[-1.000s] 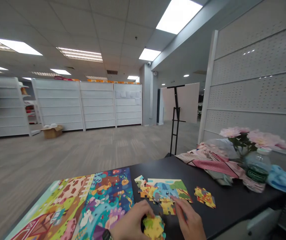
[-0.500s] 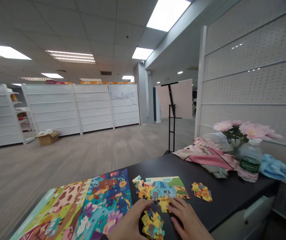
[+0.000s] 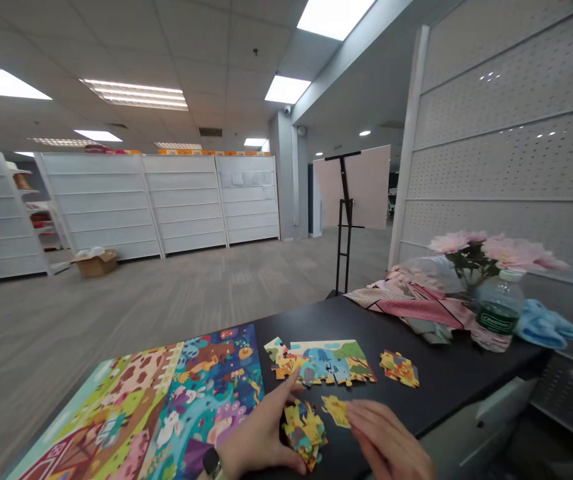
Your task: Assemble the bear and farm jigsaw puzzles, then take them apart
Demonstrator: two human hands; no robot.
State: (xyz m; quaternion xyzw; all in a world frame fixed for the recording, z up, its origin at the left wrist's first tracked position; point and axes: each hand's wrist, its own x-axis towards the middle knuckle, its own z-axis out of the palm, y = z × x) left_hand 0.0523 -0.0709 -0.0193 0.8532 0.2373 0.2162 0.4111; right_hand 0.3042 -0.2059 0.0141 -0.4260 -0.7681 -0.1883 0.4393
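Note:
My right hand (image 3: 391,437) pinches the right end of a yellow jigsaw puzzle piece (image 3: 335,409), just below the assembled section. My left hand (image 3: 259,427) curves around the left side of a heap of loose puzzle pieces (image 3: 305,433), its thumb and index finger spread apart; it grips nothing that I can see. Above both hands lies a partly joined puzzle (image 3: 331,363) showing a blue elephant, trees and sky, with my left index fingertip near its lower left edge. A smaller group of yellow-orange pieces (image 3: 399,369) lies to its right.
An illustrated picture sheet (image 3: 216,380) covers the left of the black table (image 3: 311,320). Toward the right back stand a water bottle (image 3: 499,313), pink flowers (image 3: 506,253), pink cloth (image 3: 416,303) and a blue cloth (image 3: 551,323). An easel (image 3: 345,227) stands beyond.
My right hand has gone from spread fingers to a pinch. The yellow piece has come away from the joined puzzle, toward me and to the right. My left hand stays by the heap.

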